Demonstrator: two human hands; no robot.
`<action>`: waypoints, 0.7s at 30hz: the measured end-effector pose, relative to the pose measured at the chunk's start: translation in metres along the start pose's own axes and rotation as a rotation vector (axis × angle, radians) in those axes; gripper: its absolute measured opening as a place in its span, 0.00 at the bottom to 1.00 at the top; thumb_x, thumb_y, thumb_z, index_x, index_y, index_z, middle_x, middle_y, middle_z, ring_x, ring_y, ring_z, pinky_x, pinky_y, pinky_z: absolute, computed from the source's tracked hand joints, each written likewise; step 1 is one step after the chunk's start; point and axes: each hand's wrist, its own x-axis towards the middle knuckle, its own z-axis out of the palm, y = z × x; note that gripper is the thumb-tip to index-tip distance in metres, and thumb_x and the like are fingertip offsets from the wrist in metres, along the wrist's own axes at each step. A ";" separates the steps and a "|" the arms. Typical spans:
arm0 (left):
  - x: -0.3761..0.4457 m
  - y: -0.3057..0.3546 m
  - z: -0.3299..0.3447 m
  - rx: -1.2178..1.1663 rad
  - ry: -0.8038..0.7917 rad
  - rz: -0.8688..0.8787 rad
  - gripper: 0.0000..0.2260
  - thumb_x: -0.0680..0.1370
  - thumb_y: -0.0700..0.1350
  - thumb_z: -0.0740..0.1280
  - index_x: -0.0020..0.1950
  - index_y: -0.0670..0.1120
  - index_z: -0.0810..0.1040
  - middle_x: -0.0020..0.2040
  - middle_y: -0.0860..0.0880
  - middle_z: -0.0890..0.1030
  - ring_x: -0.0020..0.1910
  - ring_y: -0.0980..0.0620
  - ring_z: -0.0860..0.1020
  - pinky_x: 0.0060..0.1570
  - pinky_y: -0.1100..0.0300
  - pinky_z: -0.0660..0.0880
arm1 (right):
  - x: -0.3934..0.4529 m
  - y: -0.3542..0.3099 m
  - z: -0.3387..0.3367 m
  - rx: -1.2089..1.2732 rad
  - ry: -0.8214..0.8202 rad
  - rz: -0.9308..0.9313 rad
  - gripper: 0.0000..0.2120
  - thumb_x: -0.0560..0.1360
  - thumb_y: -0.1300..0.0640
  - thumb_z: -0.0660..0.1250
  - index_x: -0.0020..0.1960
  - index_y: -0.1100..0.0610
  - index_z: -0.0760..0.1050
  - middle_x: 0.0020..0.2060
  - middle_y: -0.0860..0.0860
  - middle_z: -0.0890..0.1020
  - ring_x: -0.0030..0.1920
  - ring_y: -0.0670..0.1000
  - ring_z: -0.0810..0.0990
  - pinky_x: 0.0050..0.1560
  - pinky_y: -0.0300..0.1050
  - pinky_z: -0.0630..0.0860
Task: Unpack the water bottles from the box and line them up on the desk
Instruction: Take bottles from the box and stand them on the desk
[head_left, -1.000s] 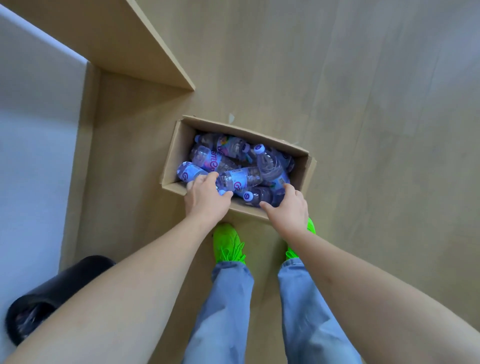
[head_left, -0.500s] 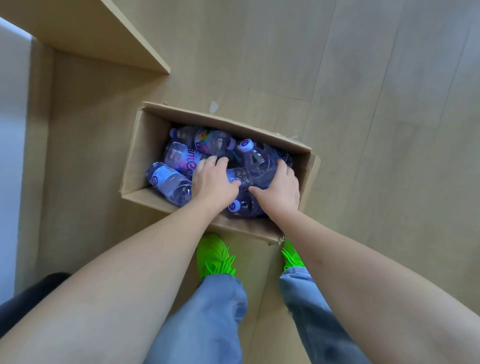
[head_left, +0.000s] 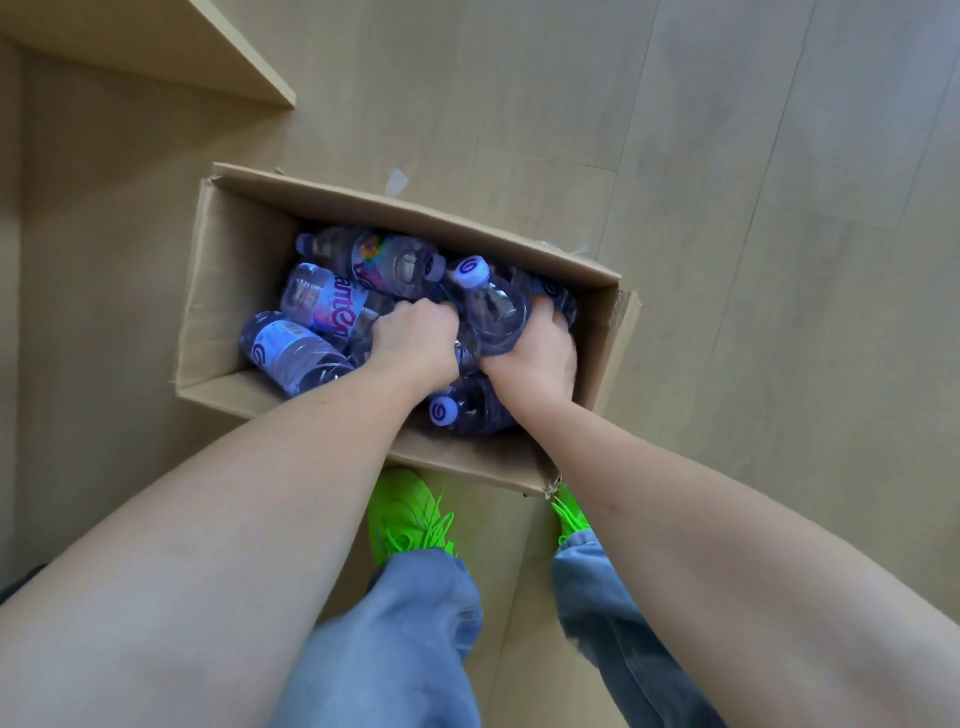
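Observation:
An open cardboard box (head_left: 223, 291) stands on the wood floor in front of my feet. Several clear water bottles with purple labels and caps lie jumbled inside it. My right hand (head_left: 535, 353) grips an upright-tilted bottle (head_left: 491, 306) whose white-purple cap points up. My left hand (head_left: 415, 338) reaches into the pile beside it with fingers curled round a bottle that lies mostly hidden under the hand. Another bottle (head_left: 291, 348) lies at the box's near left, and a capped one (head_left: 462, 410) sits below my wrists.
A wooden desk edge (head_left: 244, 67) juts in at the upper left above the box. My green shoes (head_left: 410, 514) and jeans stand just behind the box. A dark object peeks in at the far left edge.
Both hands went from the box's near rim down into the bottles and closed on them. The view has drawn closer to the box.

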 end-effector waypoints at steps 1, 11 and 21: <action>-0.004 0.001 -0.001 0.013 0.026 0.016 0.17 0.69 0.45 0.71 0.55 0.46 0.74 0.51 0.43 0.79 0.54 0.40 0.75 0.43 0.49 0.72 | -0.002 -0.001 -0.002 0.005 0.004 -0.004 0.23 0.66 0.50 0.72 0.56 0.55 0.67 0.54 0.55 0.76 0.53 0.60 0.76 0.51 0.51 0.76; -0.075 0.003 -0.080 -0.290 0.194 -0.083 0.26 0.63 0.49 0.78 0.48 0.45 0.63 0.42 0.46 0.71 0.44 0.44 0.69 0.37 0.52 0.66 | -0.053 -0.028 -0.072 0.179 -0.034 0.098 0.27 0.58 0.54 0.76 0.52 0.50 0.67 0.50 0.47 0.76 0.49 0.51 0.78 0.46 0.45 0.74; -0.195 -0.020 -0.213 -0.580 0.234 -0.187 0.31 0.57 0.53 0.78 0.58 0.50 0.75 0.52 0.47 0.79 0.55 0.44 0.76 0.52 0.51 0.78 | -0.124 -0.128 -0.203 0.194 -0.019 0.039 0.25 0.56 0.52 0.77 0.43 0.45 0.62 0.40 0.41 0.74 0.38 0.47 0.73 0.30 0.35 0.61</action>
